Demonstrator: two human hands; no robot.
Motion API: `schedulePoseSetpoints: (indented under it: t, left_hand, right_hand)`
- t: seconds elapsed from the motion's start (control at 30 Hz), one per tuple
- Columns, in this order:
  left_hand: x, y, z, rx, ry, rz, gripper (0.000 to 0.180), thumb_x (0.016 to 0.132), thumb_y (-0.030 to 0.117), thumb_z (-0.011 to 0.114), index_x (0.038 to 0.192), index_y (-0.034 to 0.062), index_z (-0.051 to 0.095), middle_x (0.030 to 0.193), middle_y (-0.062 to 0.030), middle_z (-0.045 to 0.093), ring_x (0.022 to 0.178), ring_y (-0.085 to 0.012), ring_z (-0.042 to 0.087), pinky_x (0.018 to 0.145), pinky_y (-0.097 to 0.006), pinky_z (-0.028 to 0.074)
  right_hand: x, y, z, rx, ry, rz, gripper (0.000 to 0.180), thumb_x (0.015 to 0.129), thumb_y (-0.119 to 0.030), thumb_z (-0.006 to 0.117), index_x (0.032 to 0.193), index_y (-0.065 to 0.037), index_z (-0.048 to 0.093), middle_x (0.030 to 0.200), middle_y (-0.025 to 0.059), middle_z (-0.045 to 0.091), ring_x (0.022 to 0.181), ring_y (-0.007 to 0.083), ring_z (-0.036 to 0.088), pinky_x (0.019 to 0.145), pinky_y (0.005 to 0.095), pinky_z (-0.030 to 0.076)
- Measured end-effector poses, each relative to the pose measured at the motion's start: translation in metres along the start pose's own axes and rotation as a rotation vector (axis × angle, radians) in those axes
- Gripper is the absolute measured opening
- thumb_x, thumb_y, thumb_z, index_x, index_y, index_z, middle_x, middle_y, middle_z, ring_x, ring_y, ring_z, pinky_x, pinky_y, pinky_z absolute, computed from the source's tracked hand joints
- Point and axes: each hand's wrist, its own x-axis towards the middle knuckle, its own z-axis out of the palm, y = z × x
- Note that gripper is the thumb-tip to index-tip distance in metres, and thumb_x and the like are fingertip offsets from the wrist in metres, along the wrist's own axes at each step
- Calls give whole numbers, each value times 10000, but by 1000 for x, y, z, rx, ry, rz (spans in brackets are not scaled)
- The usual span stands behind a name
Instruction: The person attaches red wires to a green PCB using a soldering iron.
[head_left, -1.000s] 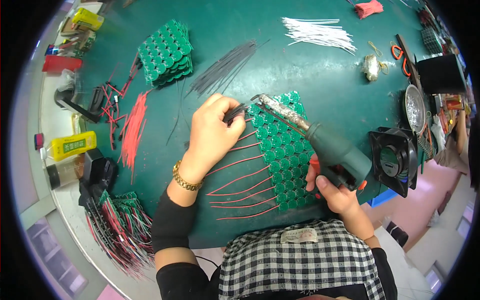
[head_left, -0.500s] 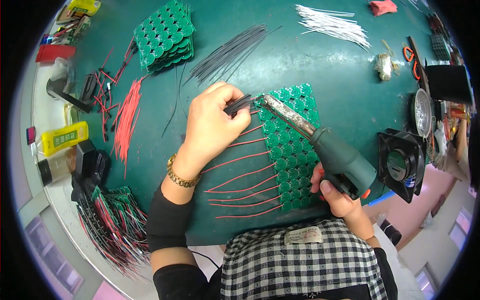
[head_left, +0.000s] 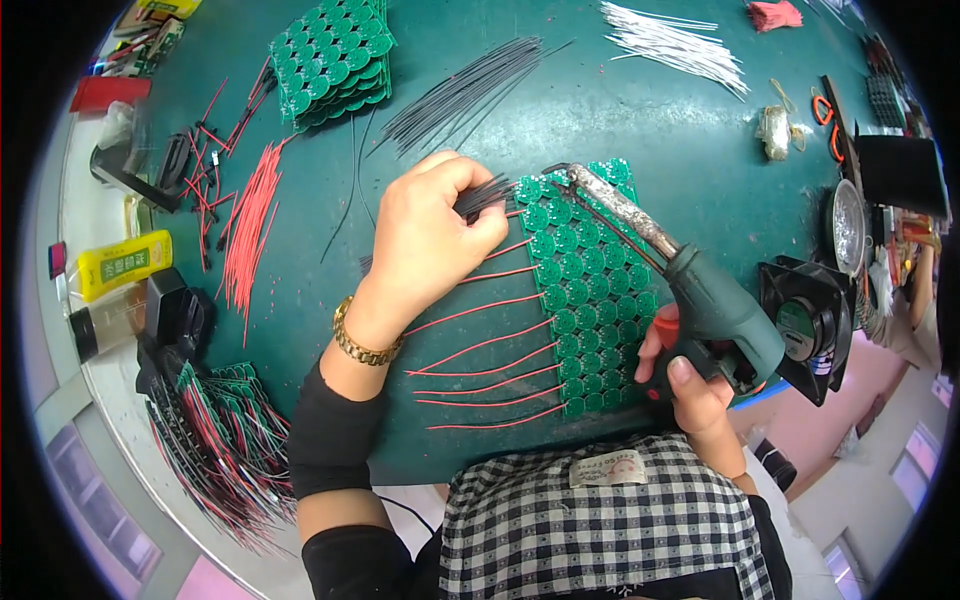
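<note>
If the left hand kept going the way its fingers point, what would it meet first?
The left hand points right, holding black wires; likely first the green circuit panel, by the soldering gun's tip.

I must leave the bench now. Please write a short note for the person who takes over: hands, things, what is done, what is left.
Left hand: pinches a bundle of black wires at the green board panel.
Right hand: grips the soldering gun, tip over the panel's top edge.
Done: red wires stick out from the panel's left side.
Left: the black wires; loose ones lie above.
</note>
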Motion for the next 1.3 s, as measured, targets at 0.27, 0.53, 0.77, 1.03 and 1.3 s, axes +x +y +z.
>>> schedulePoseSetpoints:
  t: [0.27, 0.53, 0.77, 1.03, 1.3]
  left_hand:
    - [-4, 4, -4, 10, -59, -34, 89, 710, 53, 656, 771, 7, 613, 742, -91, 590, 596, -213, 576, 555, -310, 466]
    - [-7, 10, -27, -56, 35, 124, 190, 821, -42, 620, 997, 15, 662, 816, -105, 661, 709, -167, 653, 633, -268, 510]
    - [-26, 19, -7, -98, -10, -70, 100, 783, 12, 669, 854, 14, 598, 681, -54, 649, 526, -90, 569, 496, -219, 446]
    - [-21, 14, -2, -42, -18, -88, 83, 719, 44, 664, 766, -8, 619, 704, -79, 609, 562, -121, 559, 497, -247, 429]
    - [-20, 16, 0, -46, -64, -165, 111, 699, 87, 662, 762, -2, 641, 696, -80, 611, 565, -152, 572, 529, -269, 450]
  right_hand:
    - [-4, 5, -3, 16, 11, -2, 461, 795, -225, 621, 1160, 28, 498, 821, 139, 595, 605, 185, 562, 563, 284, 476]
    - [-9, 3, -11, 30, 23, -6, 474, 796, -241, 628, 1168, 18, 491, 826, 131, 595, 612, 183, 564, 568, 286, 477]
    - [-18, 10, -16, 46, -49, 25, 490, 810, -284, 632, 1184, -4, 482, 846, 121, 586, 650, 183, 568, 596, 297, 477]
    - [-17, 5, -17, 21, -148, 36, 295, 821, -60, 573, 1110, -10, 537, 917, 87, 600, 725, 142, 594, 659, 287, 518]
    - [-15, 8, -15, -198, -130, -41, 100, 799, -39, 577, 886, -32, 627, 778, 59, 625, 683, 166, 607, 630, 316, 499]
